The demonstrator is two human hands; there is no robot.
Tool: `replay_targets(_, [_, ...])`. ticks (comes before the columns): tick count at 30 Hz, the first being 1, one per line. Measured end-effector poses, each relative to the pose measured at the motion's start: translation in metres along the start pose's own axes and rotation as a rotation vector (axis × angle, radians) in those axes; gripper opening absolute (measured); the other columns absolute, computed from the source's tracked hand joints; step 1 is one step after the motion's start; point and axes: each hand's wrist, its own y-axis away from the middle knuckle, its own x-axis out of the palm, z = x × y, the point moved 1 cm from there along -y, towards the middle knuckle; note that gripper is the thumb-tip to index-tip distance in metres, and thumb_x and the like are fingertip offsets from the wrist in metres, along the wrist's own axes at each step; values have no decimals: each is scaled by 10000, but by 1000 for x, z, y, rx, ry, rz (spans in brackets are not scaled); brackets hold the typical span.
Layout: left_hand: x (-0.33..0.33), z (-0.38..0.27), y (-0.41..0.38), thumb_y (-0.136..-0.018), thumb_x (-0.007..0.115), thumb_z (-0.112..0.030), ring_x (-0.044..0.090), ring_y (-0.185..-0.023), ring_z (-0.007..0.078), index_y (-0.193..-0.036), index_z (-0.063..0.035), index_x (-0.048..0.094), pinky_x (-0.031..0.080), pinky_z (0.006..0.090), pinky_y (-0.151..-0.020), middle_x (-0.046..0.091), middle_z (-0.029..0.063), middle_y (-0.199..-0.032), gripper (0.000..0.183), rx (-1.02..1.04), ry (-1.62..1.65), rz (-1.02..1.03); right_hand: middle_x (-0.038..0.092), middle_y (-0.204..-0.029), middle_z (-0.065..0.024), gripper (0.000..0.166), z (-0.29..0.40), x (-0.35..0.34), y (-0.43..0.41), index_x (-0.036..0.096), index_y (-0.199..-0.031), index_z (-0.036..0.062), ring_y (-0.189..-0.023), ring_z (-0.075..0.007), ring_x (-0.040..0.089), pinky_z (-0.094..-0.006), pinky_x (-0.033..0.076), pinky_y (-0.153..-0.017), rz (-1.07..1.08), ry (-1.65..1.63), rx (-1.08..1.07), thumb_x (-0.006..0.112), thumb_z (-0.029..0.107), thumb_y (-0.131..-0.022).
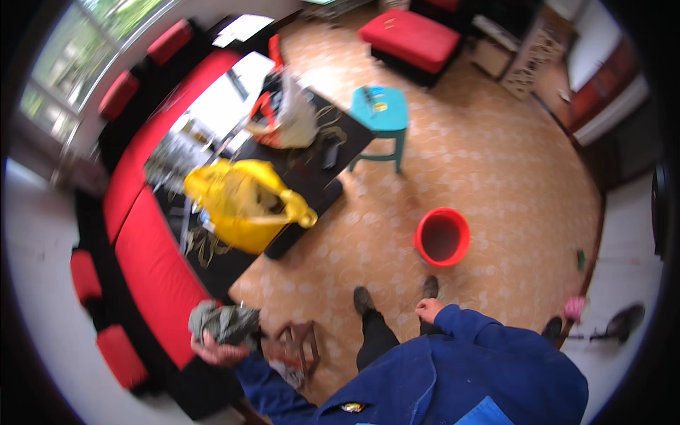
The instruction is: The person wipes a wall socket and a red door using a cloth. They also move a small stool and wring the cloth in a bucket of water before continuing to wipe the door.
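A crumpled grey-green cloth [226, 323] rests in my left hand [217, 350], which is raised near the end of the red sofa seat. My fingers grip it from beneath. My right hand [429, 309] hangs in front of me above one shoe, with no object visible in it; its fingers look loosely bent, too small to make out well. On the floor ahead of that hand stands a red bucket [466, 239] with dark liquid inside. The bucket and the right hand are apart.
To the left, a dark coffee table [303, 170] bears a yellow plastic bag [255, 234], a white-and-red bag [297, 117] and cords. Beyond it runs a red sofa [154, 276]. A teal stool [382, 114] and red ottoman [411, 40] stand ahead. A small wooden stool [308, 340] is beside me.
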Motion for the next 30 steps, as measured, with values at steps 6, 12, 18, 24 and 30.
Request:
replay_targets(6, [26,-97,65,-790,530,-155,604,-963,307,-1113,21,542,507,429,-855,599,183,-1069,367,-190,245,-57,690,-726,-104,212,-60,-21,-2,685,-873,17,-639,-195,674,-324,543,-643,59,-220,52,638,204,-784])
replay_targets(12, [58,-146,165,-779,539,-181,613,-935,287,-1100,12,542,513,423,-844,609,171,-1031,374,-206,210,24,653,-693,-90,132,-154,-97,-12,642,-843,-9,-551,-165,620,-303,515,-525,46,-288,60,587,108,-814])
replay_targets(18, [106,-148,288,-774,576,-76,623,-860,235,-1034,-35,541,530,373,-820,612,115,-980,266,-526,236,317,680,-753,-132,327,-214,-179,-11,656,-985,3,-640,-187,658,-333,537,-635,-22,-232,209,675,237,-759])
replay_targets(24, [140,-126,435,-753,699,-60,552,-777,105,-979,-70,559,488,265,-686,572,21,-868,266,-688,23,762,654,-824,-115,368,-191,-173,-17,603,-1082,-31,-692,-172,647,-306,534,-581,8,-379,-20,696,136,-768])
replay_targets(30, [167,-98,537,-785,722,-165,559,-787,115,-962,-47,545,494,294,-701,588,34,-830,276,-813,-106,1272,653,-946,-89,381,-128,-197,6,561,-1173,61,-774,-210,662,-325,520,-593,168,-784,155,573,300,-876])
